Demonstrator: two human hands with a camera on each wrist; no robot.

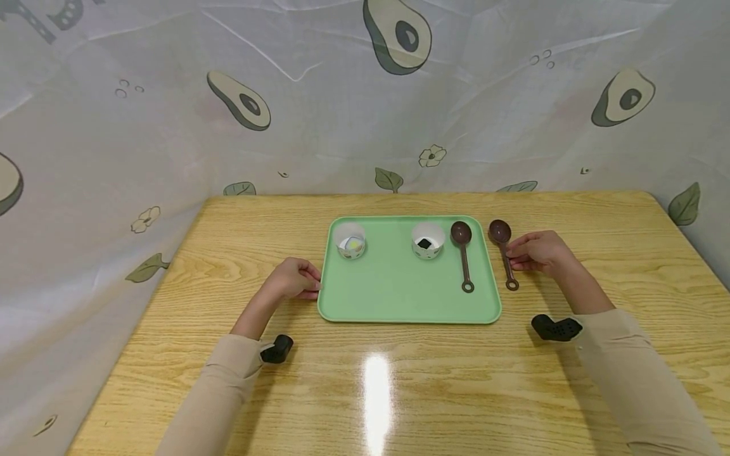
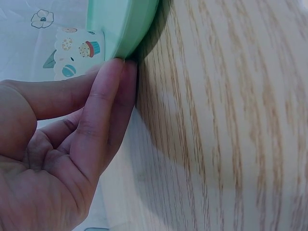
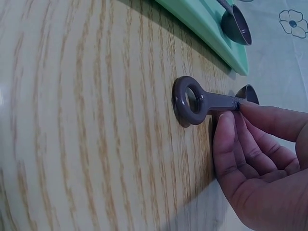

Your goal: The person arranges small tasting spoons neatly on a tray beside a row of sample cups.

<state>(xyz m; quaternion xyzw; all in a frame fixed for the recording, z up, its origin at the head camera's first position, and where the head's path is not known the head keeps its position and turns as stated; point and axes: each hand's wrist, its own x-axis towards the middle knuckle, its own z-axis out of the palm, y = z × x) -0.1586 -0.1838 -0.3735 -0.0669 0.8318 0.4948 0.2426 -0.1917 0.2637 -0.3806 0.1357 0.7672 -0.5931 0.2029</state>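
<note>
A green tray (image 1: 388,278) lies on the wooden table, and my left hand (image 1: 294,278) pinches its left rim with the fingertips. Close up, the left wrist view has the thumb and fingers of that hand (image 2: 77,125) meeting at the tray edge (image 2: 122,29). To the right of the tray, my right hand (image 1: 538,252) pinches the handle of a brown spoon (image 1: 500,232) between thumb and fingers. This spoon's ring-shaped handle end (image 3: 180,103) points toward the camera in the right wrist view. Another brown spoon (image 1: 464,259) lies on the tray's right side.
Two white paper cups stand on the tray: the left cup (image 1: 350,249) holds something pale and yellow, the right cup (image 1: 428,251) something black. Behind the table (image 1: 445,392) hangs a cloth (image 1: 319,126) printed with avocados. Black wrist devices (image 1: 556,328) sit at both sleeves.
</note>
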